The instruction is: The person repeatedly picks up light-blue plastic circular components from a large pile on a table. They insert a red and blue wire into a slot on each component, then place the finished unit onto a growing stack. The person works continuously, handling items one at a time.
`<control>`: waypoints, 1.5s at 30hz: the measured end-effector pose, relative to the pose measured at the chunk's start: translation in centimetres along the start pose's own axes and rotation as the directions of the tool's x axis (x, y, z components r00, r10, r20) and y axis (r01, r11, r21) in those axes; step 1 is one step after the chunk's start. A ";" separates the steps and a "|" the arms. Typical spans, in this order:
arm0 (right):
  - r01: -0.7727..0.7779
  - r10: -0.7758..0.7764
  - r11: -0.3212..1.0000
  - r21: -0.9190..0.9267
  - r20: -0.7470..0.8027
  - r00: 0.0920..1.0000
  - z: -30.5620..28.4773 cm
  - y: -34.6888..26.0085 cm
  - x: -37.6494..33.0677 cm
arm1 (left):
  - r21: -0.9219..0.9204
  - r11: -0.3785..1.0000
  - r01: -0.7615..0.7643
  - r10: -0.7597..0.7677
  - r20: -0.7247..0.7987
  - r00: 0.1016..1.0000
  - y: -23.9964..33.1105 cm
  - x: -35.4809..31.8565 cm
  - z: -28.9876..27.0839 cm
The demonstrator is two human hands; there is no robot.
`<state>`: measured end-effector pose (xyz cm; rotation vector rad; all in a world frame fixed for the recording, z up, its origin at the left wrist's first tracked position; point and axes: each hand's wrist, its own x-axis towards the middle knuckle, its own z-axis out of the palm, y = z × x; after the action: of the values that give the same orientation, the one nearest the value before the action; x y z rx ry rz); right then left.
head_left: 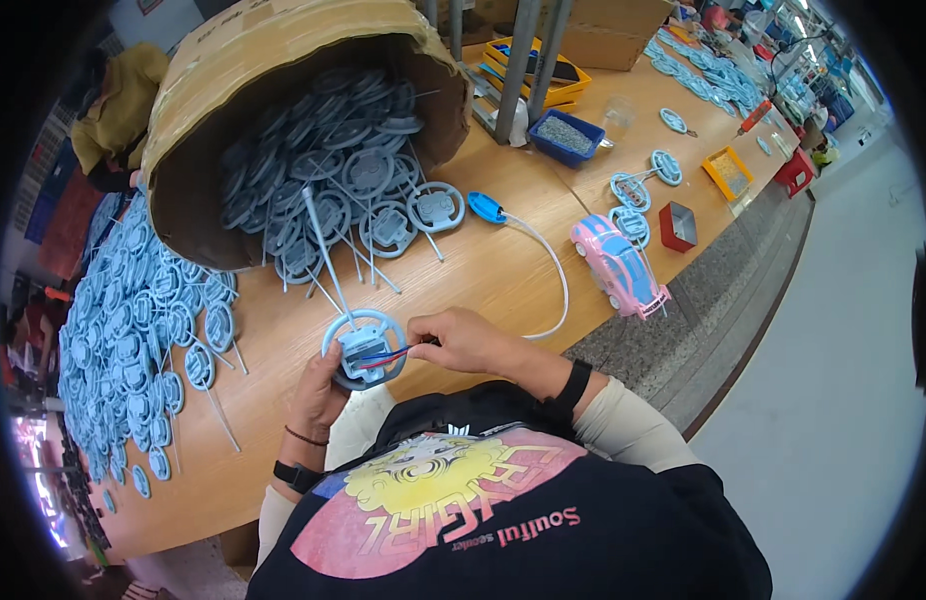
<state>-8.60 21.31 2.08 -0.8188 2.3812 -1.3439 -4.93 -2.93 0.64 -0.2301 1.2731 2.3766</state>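
Note:
My left hand (318, 398) is closed on the rim of a light-blue toy steering wheel (357, 342), thumb on its left side. The wheel lies back side up at the table's front edge, showing a hollow hub; a long thin rod sticks up from its far side. Red, blue and dark wires (391, 356) cross the hub. At their right end my right hand (461, 340) pinches them, its fingertips partly hiding what they grip.
A tipped cardboard box (308, 50) full of similar wheels stands ahead; a heap of wheels (133, 350) covers the left. A pink toy car (618, 265), a white cable with blue plug (488, 207), a blue bin (567, 138) and a red box (678, 227) sit rightward. Another person works far left.

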 end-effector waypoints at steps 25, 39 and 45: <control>-0.264 0.264 0.962 0.069 0.019 0.964 4.2 1.3 3.0 | 1.000 -0.007 -0.011 0.389 0.013 0.921 9.8 9.8 -18.7; -0.125 0.125 0.992 -0.004 -0.073 0.990 3.2 3.9 1.8 | 0.934 -0.356 0.026 0.430 0.139 0.892 1.3 6.9 -12.6; -0.050 0.054 0.998 0.044 -0.083 0.995 2.7 4.1 1.0 | 0.961 -0.277 -0.008 0.475 0.144 0.868 0.0 5.0 -10.1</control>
<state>-9.44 20.53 -2.83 -0.6968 2.4116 -1.4288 -9.97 -9.79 -6.79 0.2744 3.1941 0.5770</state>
